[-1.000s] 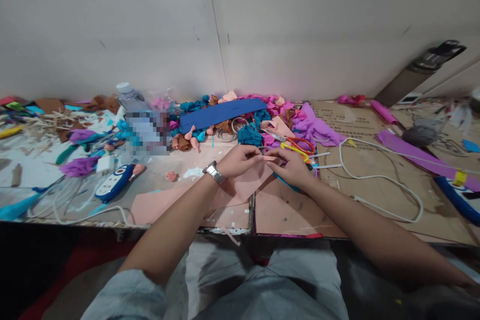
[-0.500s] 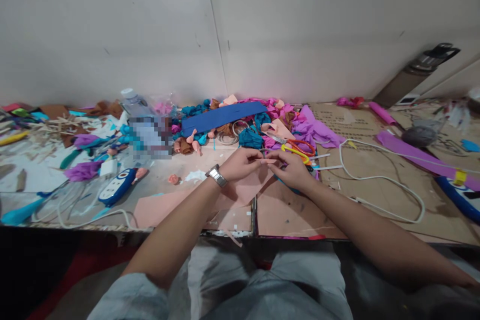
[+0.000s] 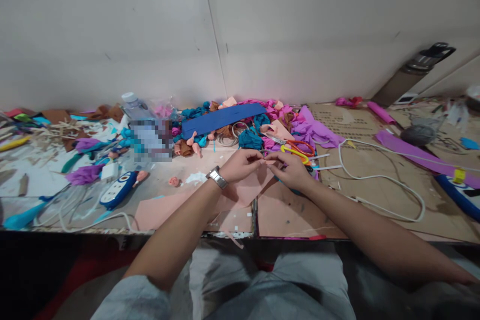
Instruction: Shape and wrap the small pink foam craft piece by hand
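Note:
My left hand (image 3: 242,166), with a metal watch on the wrist, and my right hand (image 3: 289,171) meet fingertip to fingertip over the middle of the table. Both are closed in a pinch on peach crepe paper (image 3: 161,208); a small edge shows between the fingertips. Below and left of the hands the paper spreads as a long strip over the table. Just beyond my right hand lie scissors with yellow handles (image 3: 297,154) and another orange-red handle (image 3: 303,146). Teal crumpled paper (image 3: 250,139) sits behind the fingertips.
A blue paper strip (image 3: 223,119) tops a coloured heap at the wall. Purple paper (image 3: 313,127) and a white cable (image 3: 390,185) lie right. A blue-and-white device (image 3: 118,191), wood sticks (image 3: 62,132) and a plastic bottle (image 3: 135,105) are left. A dark flask (image 3: 414,72) leans far right.
Hardly anything differs. Both hands keep their pinch in the same place, with only a slight shift of the fingers, and the camera view has moved a little.

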The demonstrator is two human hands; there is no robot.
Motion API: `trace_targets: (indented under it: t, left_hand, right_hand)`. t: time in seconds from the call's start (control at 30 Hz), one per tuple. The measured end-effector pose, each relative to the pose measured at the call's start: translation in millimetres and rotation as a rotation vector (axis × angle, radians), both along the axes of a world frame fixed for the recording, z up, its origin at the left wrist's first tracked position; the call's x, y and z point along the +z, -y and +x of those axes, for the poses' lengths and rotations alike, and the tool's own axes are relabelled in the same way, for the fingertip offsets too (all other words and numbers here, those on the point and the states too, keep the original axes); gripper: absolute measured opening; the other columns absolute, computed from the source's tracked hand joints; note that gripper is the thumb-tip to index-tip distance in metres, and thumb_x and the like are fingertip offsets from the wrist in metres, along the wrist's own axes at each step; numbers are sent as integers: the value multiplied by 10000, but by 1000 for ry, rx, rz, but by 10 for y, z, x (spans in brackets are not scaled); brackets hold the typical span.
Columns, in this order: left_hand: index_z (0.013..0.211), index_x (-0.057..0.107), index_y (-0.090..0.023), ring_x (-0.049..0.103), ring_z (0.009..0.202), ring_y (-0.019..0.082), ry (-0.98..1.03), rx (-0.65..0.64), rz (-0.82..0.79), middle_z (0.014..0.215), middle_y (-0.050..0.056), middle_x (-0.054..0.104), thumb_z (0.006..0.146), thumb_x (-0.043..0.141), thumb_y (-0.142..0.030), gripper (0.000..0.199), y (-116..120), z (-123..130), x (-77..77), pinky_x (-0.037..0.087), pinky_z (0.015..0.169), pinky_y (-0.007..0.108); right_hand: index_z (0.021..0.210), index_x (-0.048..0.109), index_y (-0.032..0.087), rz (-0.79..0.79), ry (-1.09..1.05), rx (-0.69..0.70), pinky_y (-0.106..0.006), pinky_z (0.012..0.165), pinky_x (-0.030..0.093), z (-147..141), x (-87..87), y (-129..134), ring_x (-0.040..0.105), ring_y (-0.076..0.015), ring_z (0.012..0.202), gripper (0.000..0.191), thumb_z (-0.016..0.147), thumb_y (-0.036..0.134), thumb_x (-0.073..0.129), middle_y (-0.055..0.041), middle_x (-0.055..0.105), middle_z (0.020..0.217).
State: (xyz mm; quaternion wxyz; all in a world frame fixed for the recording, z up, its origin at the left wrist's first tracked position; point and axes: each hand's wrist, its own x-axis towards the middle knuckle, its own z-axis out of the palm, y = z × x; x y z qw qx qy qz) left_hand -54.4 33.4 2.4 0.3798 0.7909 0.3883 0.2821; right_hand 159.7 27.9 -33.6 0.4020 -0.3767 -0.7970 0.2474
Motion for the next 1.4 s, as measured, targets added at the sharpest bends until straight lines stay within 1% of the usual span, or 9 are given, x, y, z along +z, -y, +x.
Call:
trace_targets:
  t: [0.13,0.27,0.37,0.47,0.57,0.67,0.9,1.13,1.4]
  left_hand:
    - [848,685,-136,567,714,123,14,23,-7,777,20,665,909,568,-369,268,3,8,-2,411,660,225]
    - [835,686,-139,573,715,127,10,35,-22,782,24,672,898,574,-364,259,14,21,8,416,653,226]
    - [840,682,-138,576,727,131,5,35,-15,800,29,675,892,566,-341,239,21,28,15,422,658,228]
    - [837,675,-139,569,721,128,-10,33,-5,792,25,666,892,554,-323,227,23,30,16,414,654,226]
    - [846,674,-141,562,717,124,-17,28,7,790,19,659,893,550,-313,218,22,27,9,404,649,224]
    - [857,676,-140,558,720,126,-21,23,10,791,20,655,898,545,-322,227,19,23,-3,398,647,226]
    - [874,688,-143,530,708,122,-26,16,30,789,16,652,920,530,-367,279,19,23,-21,379,645,233]
    - [878,689,-139,531,711,124,-36,17,27,785,20,649,926,521,-382,300,16,22,-20,380,651,234]
    - [846,672,-139,500,691,119,-45,34,36,755,10,623,915,514,-343,267,20,31,-26,369,652,237]
  right_hand:
    - [1046,716,228,47,1,-19,-292,708,518,9,13,-13,679,-182,809,226,843,169,636,-37,749,954]
    - [1017,719,224,59,-16,-22,-279,660,513,10,25,-19,670,-171,759,202,844,170,631,-39,747,931]
    - [1005,718,223,58,-21,0,-278,657,518,4,34,-12,670,-166,741,192,846,169,625,-43,744,933]
    - [1002,717,221,74,-8,12,-284,663,518,1,47,-3,668,-169,748,181,857,176,617,-50,741,935]
    - [994,710,218,101,5,23,-298,699,520,5,62,1,670,-183,800,159,867,189,619,-58,735,943]
    - [979,702,214,119,21,32,-308,734,516,13,71,-1,669,-191,838,136,871,192,623,-58,729,941]
    - [960,701,226,135,38,41,-317,722,501,20,70,-13,654,-192,812,130,866,174,628,-48,719,907]
    - [952,696,227,172,36,61,-328,762,506,22,91,-10,661,-197,853,130,868,161,620,-51,721,925]
    - [954,694,225,178,31,54,-317,752,502,29,74,-8,661,-192,848,111,876,178,630,-46,720,918]
